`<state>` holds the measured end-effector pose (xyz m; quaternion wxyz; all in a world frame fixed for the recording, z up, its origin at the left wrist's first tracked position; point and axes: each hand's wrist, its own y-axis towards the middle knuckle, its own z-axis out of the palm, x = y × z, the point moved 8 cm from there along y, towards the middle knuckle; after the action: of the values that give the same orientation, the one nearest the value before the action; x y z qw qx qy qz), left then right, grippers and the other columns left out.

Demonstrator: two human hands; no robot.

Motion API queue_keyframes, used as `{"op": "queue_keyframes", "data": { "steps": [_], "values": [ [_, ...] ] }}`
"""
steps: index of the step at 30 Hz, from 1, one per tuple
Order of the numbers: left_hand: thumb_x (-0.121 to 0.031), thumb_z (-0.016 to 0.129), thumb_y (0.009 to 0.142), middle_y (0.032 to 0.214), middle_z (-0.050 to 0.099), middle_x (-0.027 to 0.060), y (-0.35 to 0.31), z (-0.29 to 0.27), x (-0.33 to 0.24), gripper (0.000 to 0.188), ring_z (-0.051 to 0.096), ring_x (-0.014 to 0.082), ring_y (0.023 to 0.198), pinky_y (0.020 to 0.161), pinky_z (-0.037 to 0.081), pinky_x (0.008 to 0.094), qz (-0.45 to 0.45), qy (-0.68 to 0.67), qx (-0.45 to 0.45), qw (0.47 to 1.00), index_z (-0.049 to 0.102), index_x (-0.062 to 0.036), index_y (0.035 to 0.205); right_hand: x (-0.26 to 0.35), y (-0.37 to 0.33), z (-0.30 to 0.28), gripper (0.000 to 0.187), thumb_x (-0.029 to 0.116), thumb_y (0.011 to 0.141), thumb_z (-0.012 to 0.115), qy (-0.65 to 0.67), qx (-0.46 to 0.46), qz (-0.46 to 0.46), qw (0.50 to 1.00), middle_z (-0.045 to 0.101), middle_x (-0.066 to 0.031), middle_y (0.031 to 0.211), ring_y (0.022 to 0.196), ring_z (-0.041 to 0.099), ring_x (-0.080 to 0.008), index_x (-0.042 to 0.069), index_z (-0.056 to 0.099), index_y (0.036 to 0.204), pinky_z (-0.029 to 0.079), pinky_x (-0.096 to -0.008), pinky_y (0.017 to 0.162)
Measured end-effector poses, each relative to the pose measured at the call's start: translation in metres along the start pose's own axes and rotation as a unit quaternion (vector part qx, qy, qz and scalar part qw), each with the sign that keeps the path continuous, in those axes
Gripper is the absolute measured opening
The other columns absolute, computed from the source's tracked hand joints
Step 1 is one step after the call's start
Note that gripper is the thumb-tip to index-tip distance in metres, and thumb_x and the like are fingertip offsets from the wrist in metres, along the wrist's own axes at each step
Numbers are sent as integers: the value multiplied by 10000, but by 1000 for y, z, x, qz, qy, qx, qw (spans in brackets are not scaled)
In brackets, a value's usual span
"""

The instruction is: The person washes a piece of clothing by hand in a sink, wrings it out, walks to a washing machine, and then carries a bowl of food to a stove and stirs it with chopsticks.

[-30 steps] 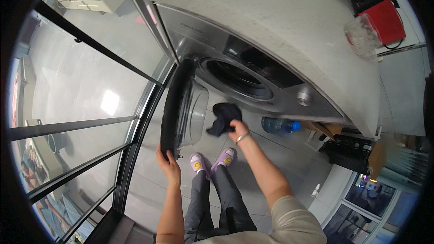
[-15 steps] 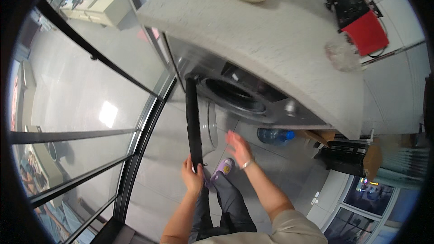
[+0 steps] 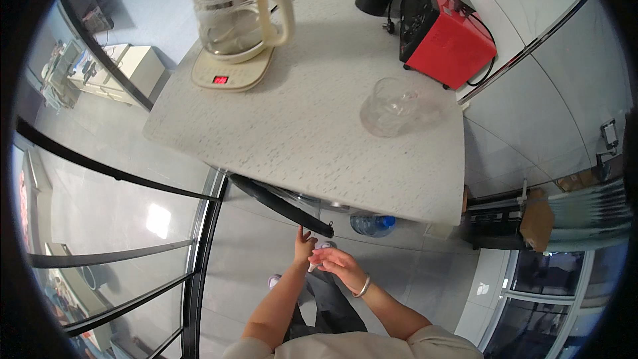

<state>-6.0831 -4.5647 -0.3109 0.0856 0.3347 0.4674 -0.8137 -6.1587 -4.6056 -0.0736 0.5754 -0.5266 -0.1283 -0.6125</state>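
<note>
The dark-rimmed round door [image 3: 282, 206] of a front-loading washing machine sticks out at an angle from under the countertop, partly open. The machine's front is mostly hidden by the counter. My left hand [image 3: 304, 247] is just below the door's rim, fingers apart, fingertips at or very near its edge; contact is hard to tell. Close beside it, my right hand [image 3: 340, 267] is open with fingers stretched toward the left hand, holding nothing. A pale bracelet circles the right wrist.
On the speckled countertop [image 3: 299, 139] stand a glass kettle [image 3: 232, 20] on its lit base, a clear glass vessel [image 3: 389, 110] and a red appliance [image 3: 452, 40] with a black cord. A blue water bottle [image 3: 372, 224] lies below. Black-framed glass panels [image 3: 206, 239] line the left.
The washing machine door has swung toward the machine. My left hand has loosened its grip on the rim, and my right hand has come closer to the left. The view has shifted over the countertop.
</note>
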Motion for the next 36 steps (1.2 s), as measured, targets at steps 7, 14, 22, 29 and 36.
{"op": "queue_keyframes", "data": {
  "steps": [7,14,22,29,36],
  "values": [
    [18,476,765,1419,293,-52,33,50,-14,785,343,203,1235,995,193,507,-67,-72,48,994,154,-286,1413,57,0,-25,332,103,894,491,-40,103,-57,992,528,-86,1160,1103,483,-148,5,461,1210,381,-294,939],
    [-14,509,779,1377,335,-34,44,50,-19,568,283,191,1280,1012,201,501,-134,-152,35,979,336,-202,1286,110,6,-16,376,102,872,512,-55,163,-18,985,487,-94,1235,1165,453,-178,11,437,1229,336,-313,976],
    [-122,532,829,1220,529,65,74,-5,57,757,488,200,1128,941,333,414,-158,-205,59,964,71,-217,1422,172,36,22,433,150,838,541,-77,141,-35,986,500,-158,1208,1161,460,-229,-26,427,1217,328,-359,991],
    [-20,592,743,1002,600,122,74,-24,48,607,595,160,800,604,478,274,-107,-128,-32,986,338,12,1294,178,52,50,440,134,824,554,-58,130,-48,989,501,-171,1200,1154,471,-256,-33,431,1212,359,-375,979],
    [-15,571,760,961,581,16,70,42,-15,485,522,135,751,639,436,284,-27,6,102,994,442,-139,1210,176,51,43,451,150,822,566,-46,101,-41,993,511,-172,1189,1154,474,-267,-39,434,1210,360,-385,983]
  ]
}}
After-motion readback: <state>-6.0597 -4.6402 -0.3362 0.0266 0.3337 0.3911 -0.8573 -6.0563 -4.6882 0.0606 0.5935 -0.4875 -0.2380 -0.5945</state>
